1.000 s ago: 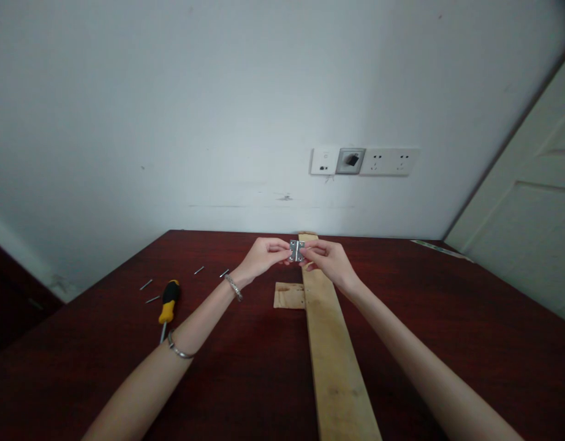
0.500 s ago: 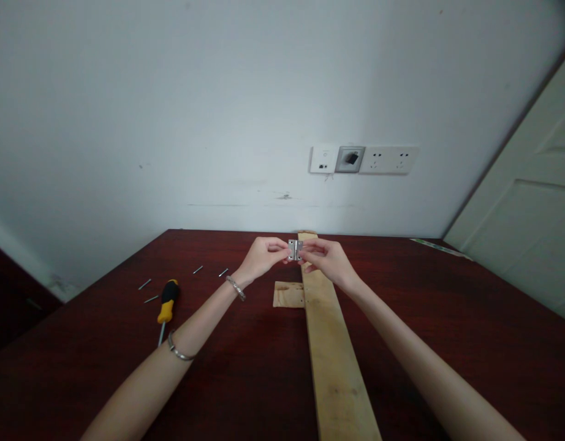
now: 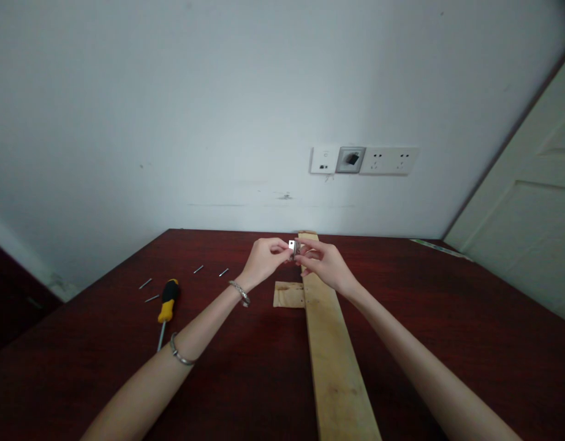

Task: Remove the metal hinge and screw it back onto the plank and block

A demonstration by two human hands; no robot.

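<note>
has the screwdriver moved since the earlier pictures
No; judged against the far left corner of the table, the screwdriver lies in the same place.

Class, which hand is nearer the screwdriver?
Left. The left hand is beyond the screwdriver, to its right; the right hand is farther right, near the far end of the long board.

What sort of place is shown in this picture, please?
Probably an indoor room, perhaps in a home or office: a plain wall carries a row of sockets, what looks like a panelled door is at the right, and a dark red table stands before the wall.
</note>
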